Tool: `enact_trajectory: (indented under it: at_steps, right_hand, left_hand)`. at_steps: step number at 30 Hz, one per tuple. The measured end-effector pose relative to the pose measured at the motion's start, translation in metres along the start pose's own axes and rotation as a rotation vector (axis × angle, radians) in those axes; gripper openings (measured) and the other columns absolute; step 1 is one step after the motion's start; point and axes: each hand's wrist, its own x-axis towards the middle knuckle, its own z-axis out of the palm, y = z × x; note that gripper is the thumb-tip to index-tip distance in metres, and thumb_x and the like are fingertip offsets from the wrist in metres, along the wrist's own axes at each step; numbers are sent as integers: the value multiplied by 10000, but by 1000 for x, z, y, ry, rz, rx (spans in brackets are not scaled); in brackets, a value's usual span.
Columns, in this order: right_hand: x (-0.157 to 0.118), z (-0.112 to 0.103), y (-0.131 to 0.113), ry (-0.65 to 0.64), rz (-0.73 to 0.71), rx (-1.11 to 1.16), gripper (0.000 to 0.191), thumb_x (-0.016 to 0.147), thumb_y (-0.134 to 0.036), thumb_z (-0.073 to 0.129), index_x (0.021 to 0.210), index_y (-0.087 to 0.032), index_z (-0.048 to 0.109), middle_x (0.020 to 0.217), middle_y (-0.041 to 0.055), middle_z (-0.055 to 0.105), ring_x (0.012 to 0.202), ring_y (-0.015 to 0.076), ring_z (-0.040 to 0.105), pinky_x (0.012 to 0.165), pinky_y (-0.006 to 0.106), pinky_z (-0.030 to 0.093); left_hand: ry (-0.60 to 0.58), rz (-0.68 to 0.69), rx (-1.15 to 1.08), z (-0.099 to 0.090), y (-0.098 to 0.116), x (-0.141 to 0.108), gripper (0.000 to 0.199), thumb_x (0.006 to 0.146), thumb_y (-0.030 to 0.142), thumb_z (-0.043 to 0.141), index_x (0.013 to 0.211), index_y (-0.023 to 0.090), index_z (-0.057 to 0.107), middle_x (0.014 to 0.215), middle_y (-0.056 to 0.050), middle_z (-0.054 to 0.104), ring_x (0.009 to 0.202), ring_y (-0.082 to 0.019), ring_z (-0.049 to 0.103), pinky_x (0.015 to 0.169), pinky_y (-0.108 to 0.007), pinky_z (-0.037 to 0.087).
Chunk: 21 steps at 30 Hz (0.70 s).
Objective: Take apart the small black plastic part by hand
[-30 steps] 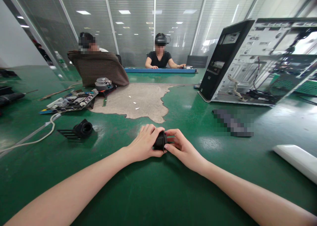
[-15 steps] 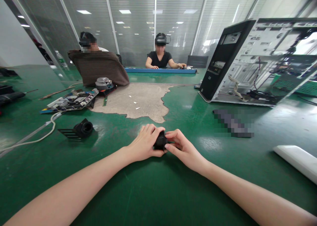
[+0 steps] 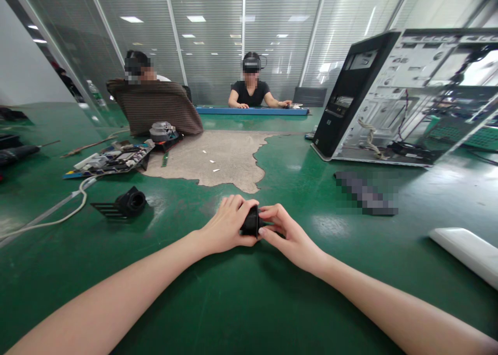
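Note:
A small black part [image 3: 250, 222] is between my two hands, low over the green table [image 3: 241, 303]. My left hand [image 3: 227, 224] wraps round it from the left, thumb on top. From the right, my right hand [image 3: 286, 233] has its fingertips and thumb on the part's flanged edge. Something thin and dark shows between those fingers, too small to make out. Away to the left lies another black part [image 3: 132, 202] with a round opening and slatted fins.
An open computer case [image 3: 346, 96] stands at the right. Circuit boards [image 3: 112, 158] and a pale cable [image 3: 83, 194] lie left. A white object [image 3: 467, 251] is at the right edge. Two people sit beyond, one behind a brown cloth [image 3: 155, 106].
The black part has tilted very slightly between my hands. Both hands stay almost in the same place.

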Motion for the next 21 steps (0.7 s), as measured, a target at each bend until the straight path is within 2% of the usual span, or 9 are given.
enact_trajectory:
  at_steps: [4,10,16,21]
  right_hand:
    - [1,0,0,-2,21,11,147,817,-197,509,950,-229,456,991,26,481,922,150,559,786,322,524]
    - [1,0,-3,-14,81,-17,345,811,-188,508,1126,-240,378,1108,61,480,1014,170,534,826,346,509]
    - [-1,0,-2,-9,18,4,192,806,-189,524,975,-232,443,1024,27,481,990,155,535,842,331,496]
    - [0,0,-1,-1,54,28,140,827,-224,500,953,-231,440,1037,36,482,981,159,543,815,334,507]
  left_hand:
    - [5,0,9,0,1,0,601,659,419,610,1162,182,380,960,-68,435,876,-242,415,746,-361,337]
    - [-1,-6,8,-1,0,0,597,665,424,608,1166,191,381,958,-66,436,873,-244,415,752,-367,334]
    - [-1,-1,-5,-1,1,0,598,650,394,620,1158,195,376,963,-64,437,878,-243,415,749,-363,332]
    - [13,3,-12,0,1,0,583,661,420,611,1149,195,384,955,-64,440,875,-244,418,745,-366,334]
